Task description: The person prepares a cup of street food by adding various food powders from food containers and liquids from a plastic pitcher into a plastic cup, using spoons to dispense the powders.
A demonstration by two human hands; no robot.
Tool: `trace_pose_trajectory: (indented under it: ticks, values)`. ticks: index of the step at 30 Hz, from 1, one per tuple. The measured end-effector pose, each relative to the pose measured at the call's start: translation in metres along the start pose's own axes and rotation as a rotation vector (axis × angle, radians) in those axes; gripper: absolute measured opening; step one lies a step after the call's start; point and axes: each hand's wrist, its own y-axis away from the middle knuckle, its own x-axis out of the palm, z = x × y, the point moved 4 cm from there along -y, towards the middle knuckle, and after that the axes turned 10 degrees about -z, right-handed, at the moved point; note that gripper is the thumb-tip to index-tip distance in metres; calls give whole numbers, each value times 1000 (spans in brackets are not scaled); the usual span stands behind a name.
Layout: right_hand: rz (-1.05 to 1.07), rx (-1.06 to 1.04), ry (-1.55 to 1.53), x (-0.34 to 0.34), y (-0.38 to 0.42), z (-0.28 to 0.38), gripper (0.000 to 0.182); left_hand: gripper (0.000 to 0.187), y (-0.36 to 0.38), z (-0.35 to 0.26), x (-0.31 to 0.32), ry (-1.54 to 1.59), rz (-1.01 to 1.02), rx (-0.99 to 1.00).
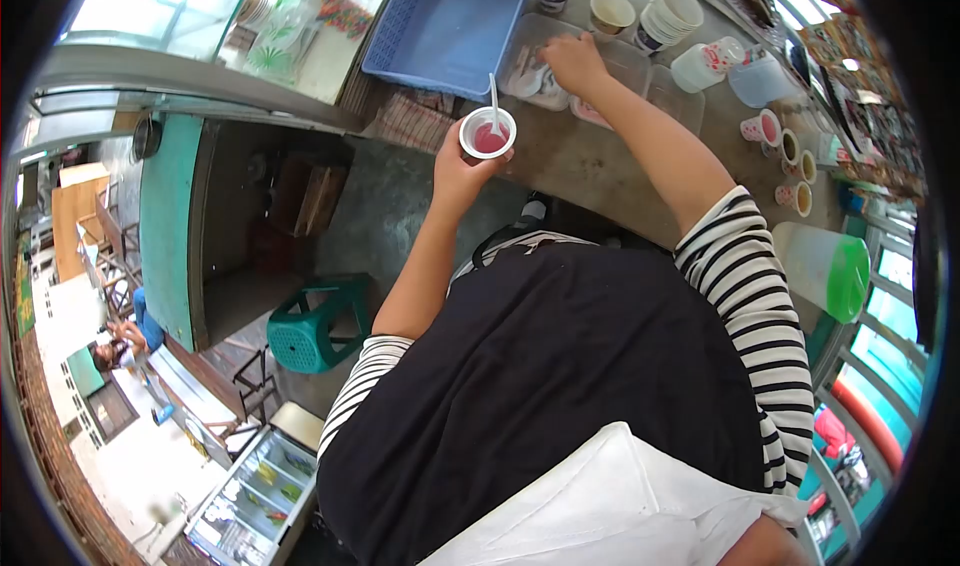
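Note:
My left hand [468,171] is wrapped round a small white cup [488,134] with pink-red contents. A white plastic spoon [494,96] stands in the cup, its handle pointing up. Over a clear plastic container [535,51] on the counter, my right hand [574,60] reaches in with its fingers bent down. White items lie under the fingertips, and whether they pinch one is too small to tell. Beside this hand sits another clear container [627,64].
A blue basket [450,26] stands left of the containers. Paper cups [670,16], a clear pitcher [700,64] and small printed cups [795,198] are on the counter [620,181]. A green stool [318,326] stands on the floor; a person [128,341] is far left.

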Motion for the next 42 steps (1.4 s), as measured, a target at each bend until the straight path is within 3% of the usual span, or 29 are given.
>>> trace_pose_trajectory:
  ticks: [4, 10, 13, 15, 18, 23, 25, 29, 33, 35, 42]
  values:
    - [34, -13, -6, 2, -10, 2, 24, 67, 11, 5, -18, -16, -77, 0]
    - [-47, -274, 58, -28, -29, -6, 23, 67, 13, 4, -26, -51, -122, 16]
    - [-36, -276, -133, -42, -32, -19, 15, 67, 10, 2, -24, -64, -114, 25]
    - [56, -64, -85, -38, -34, -35, 12, 67, 5, 1, -20, -70, -111, 28]
    - [49, 14, -124, -32, -27, -41, 14, 66, -4, 6, -14, -119, -87, 38]
    - [23, -21, -156, -21, -20, -22, 13, 66, -16, 25, -2, -173, -63, 81]
    - [19, -148, -151, -29, -13, -6, 12, 66, -17, 25, 1, -164, -72, 81]
    - [49, -158, -204, -48, 1, 13, 10, 69, -20, 34, 5, -77, -98, 71]
    - [-4, -177, -222, -25, 7, 10, 11, 70, -24, 42, 7, -101, -109, 107]
    - [55, 9, -427, -20, 10, 0, 13, 71, -25, 46, 8, -81, -125, 122]
    - [100, 178, -660, -19, 22, -19, 19, 68, -25, 37, 9, -171, -110, 142]
